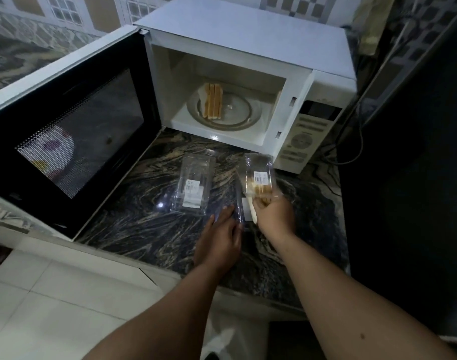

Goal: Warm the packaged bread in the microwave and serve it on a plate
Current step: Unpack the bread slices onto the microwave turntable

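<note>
step: unpacking the second bread pack point(258, 178); the first bread point(213, 104) already stands on edge on the glass tray point(237, 113) inside the open microwave point(248, 48).
right hand point(274, 214): grip closed on the near end of the pack, pinching at the slices showing there; pack lifted and blurred.
left hand point(219, 240): fingers straight, resting on the wrapper edge at the worktop point(144, 224); holds nothing.
next move: likely draw the slices free of the film, left hand steadying the wrapper, then carry them to the tray beside the first stack.
counts: microwaves one; door point(74, 131) one, swung wide; bread stacks two; empty wrappers point(195, 185) one; plates none in view.
</note>
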